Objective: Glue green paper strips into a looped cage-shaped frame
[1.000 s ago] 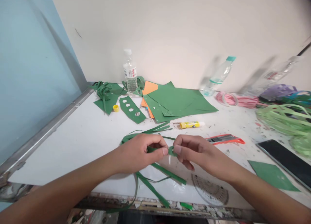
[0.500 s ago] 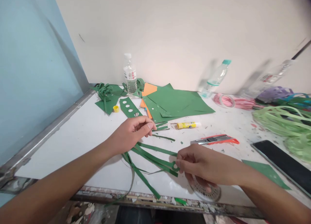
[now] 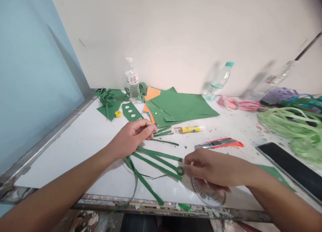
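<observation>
My left hand (image 3: 132, 138) rests over the left ends of several green paper strips (image 3: 157, 166). Its fingers are curled, with the thumb against the index finger; anything between them is hidden. My right hand (image 3: 213, 168) is just right of a green strip with a ring-shaped end (image 3: 180, 171), its fingertips beside the ring and slightly parted. Under that hand lies a clear round protractor (image 3: 208, 196), partly covered by the fingers. Short green strips (image 3: 164, 132) lie by my left fingertips. A red utility knife (image 3: 221, 143) is beyond my right hand.
Behind lie green paper sheets (image 3: 186, 106), a punched green piece (image 3: 130, 111), a yellow glue stick (image 3: 191, 129) and its yellow cap (image 3: 118, 114). Bottles, including a water bottle (image 3: 132, 79), stand near the wall. Rightward are a phone (image 3: 289, 168) and light-green strips (image 3: 284, 124).
My right fingertips have come off the ring-ended strip, leaving a small gap. The strips have spread apart a little. My left hand keeps its pose, and the view has shifted slightly.
</observation>
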`<state>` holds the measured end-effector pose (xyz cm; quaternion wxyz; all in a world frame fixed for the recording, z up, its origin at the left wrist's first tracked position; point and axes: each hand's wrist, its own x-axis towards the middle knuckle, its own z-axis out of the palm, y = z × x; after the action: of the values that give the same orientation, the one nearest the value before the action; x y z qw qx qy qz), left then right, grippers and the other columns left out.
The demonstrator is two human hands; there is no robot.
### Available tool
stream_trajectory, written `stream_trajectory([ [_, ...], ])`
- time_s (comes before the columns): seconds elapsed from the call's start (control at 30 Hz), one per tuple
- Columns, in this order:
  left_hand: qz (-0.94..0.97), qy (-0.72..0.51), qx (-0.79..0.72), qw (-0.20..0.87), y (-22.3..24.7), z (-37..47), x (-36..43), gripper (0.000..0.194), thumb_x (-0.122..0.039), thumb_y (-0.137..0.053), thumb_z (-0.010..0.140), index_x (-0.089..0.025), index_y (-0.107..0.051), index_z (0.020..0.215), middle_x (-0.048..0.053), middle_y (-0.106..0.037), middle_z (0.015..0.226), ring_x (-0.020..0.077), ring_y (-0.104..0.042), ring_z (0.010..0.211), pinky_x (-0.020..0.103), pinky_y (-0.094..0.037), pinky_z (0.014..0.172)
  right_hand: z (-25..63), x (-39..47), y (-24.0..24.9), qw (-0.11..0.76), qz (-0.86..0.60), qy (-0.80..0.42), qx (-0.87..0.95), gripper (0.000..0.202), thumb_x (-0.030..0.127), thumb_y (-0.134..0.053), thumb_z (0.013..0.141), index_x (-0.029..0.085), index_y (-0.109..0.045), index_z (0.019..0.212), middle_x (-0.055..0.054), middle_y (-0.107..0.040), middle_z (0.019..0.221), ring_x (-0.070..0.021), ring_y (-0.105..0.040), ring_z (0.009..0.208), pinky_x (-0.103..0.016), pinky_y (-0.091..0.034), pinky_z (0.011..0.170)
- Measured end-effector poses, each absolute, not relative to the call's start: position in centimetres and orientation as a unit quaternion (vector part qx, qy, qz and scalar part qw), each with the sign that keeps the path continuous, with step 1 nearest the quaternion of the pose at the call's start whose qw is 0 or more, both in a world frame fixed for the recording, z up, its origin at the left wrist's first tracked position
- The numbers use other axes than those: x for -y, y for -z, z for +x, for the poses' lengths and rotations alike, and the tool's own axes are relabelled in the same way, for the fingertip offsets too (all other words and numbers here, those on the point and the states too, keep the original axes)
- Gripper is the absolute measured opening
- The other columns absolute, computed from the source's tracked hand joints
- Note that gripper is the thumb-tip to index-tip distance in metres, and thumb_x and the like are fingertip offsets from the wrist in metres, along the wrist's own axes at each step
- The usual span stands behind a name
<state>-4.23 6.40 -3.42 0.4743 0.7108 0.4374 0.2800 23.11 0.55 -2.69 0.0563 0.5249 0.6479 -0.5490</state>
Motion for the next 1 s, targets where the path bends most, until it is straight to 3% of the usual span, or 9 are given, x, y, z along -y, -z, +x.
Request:
stream_trajectory([
  [0.13,0.710,-0.293,-0.449,0.456,3.2,-4.3,-6.4,0.030,-0.048,-0.055,0.103,-0.024,-0.070,0.097,-0.001,-0.064,0.085,0.0158,-0.060,0.084,0.024,-0.047,0.067,23.8,-1.2,2.8,0.018,0.564,0.476,-0.674,0.033,0.041,-0.047,0.101,0.021,-0.057,0.077,-0.001,-0.068,0.063,-0.0098,-0.049,0.038,-0.022,-0.038,0.039],
  [0.23,0.716,-0.311,-0.452,0.431,3.2,-4.4,-6.5,0.030,-0.048,-0.053,0.104,-0.024,-0.070,0.097,-0.001,-0.065,0.086,0.0161,-0.060,0.084,0.024,-0.045,0.067,24.8,-2.7,3.4,-0.118,0.647,0.247,-0.712,0.042,0.047,-0.043,0.103,0.021,-0.063,0.077,-0.001,-0.065,0.063,-0.0140,-0.054,0.047,-0.025,-0.039,0.045],
  [0.33,0.735,-0.321,-0.460,0.381,3.2,-4.3,-6.4,0.031,-0.047,-0.050,0.105,-0.024,-0.069,0.097,-0.001,-0.066,0.087,0.0162,-0.060,0.084,0.025,-0.044,0.069,25.9,-4.5,4.6,-0.157,0.684,0.086,-0.707,0.033,0.040,-0.045,0.101,0.021,-0.072,0.102,-0.006,-0.072,0.083,-0.0202,-0.064,0.059,-0.031,-0.048,0.054],
  [0.4,0.757,-0.317,-0.463,0.334,3.3,-4.2,-6.2,0.030,-0.046,-0.049,0.106,-0.024,-0.069,0.097,-0.001,-0.068,0.088,0.0167,-0.061,0.084,0.026,-0.043,0.069,26.5,-5.6,5.5,-0.153,0.681,0.051,-0.714,0.035,0.027,-0.046,0.098,0.020,-0.073,0.118,-0.012,-0.073,0.105,-0.0266,-0.071,0.080,-0.038,-0.055,0.069],
  [0.47,0.785,-0.305,-0.450,0.297,3.3,-4.0,-5.8,0.029,-0.044,-0.049,0.106,-0.024,-0.069,0.098,0.000,-0.070,0.092,0.0177,-0.062,0.087,0.026,-0.043,0.069,26.9,-6.5,6.4,-0.137,0.666,0.032,-0.732,0.037,0.018,-0.047,0.094,0.020,-0.077,0.115,-0.016,-0.072,0.120,-0.0353,-0.068,0.108,-0.046,-0.054,0.088],
  [0.53,0.809,-0.294,-0.427,0.276,3.3,-4.0,-5.5,0.028,-0.042,-0.049,0.107,-0.023,-0.070,0.099,0.001,-0.073,0.099,0.0186,-0.063,0.092,0.026,-0.044,0.072,27.2,-7.0,7.1,-0.120,0.653,0.023,-0.748,0.041,0.012,-0.045,0.092,0.020,-0.080,0.112,-0.017,-0.071,0.128,-0.0405,-0.061,0.122,-0.053,-0.050,0.096],
  [0.67,0.799,-0.313,-0.442,0.262,3.0,-4.5,-5.9,0.030,-0.044,-0.048,0.108,-0.024,-0.070,0.103,0.000,-0.072,0.098,0.0178,-0.062,0.090,0.027,-0.044,0.075,27.8,-7.3,7.9,-0.107,0.634,0.017,-0.766,0.042,0.012,-0.046,0.092,0.022,-0.079,0.116,-0.015,-0.073,0.130,-0.0402,-0.060,0.124,-0.057,-0.049,0.097],
  [0.87,0.696,-0.404,-0.472,0.359,1.7,-6.1,-8.0,0.040,-0.053,-0.045,0.107,-0.021,-0.068,0.101,0.002,-0.067,0.091,0.0164,-0.059,0.081,0.027,-0.048,0.080,27.8,-7.8,8.9,-0.131,0.619,0.007,-0.774,0.029,0.020,-0.056,0.091,0.022,-0.077,0.110,-0.013,-0.077,0.121,-0.0375,-0.064,0.120,-0.052,-0.049,0.097],
  [1.0,0.756,-0.288,-0.505,0.301,0.2,-7.8,-8.7,0.038,-0.054,-0.047,0.105,-0.022,-0.067,0.099,0.002,-0.069,0.093,0.0177,-0.059,0.079,0.028,-0.045,0.075,27.1,-7.7,8.4,-0.175,0.619,-0.007,-0.765,0.030,0.019,-0.050,0.095,0.021,-0.074,0.112,-0.015,-0.077,0.117,-0.0369,-0.065,0.117,-0.053,-0.046,0.099],
])
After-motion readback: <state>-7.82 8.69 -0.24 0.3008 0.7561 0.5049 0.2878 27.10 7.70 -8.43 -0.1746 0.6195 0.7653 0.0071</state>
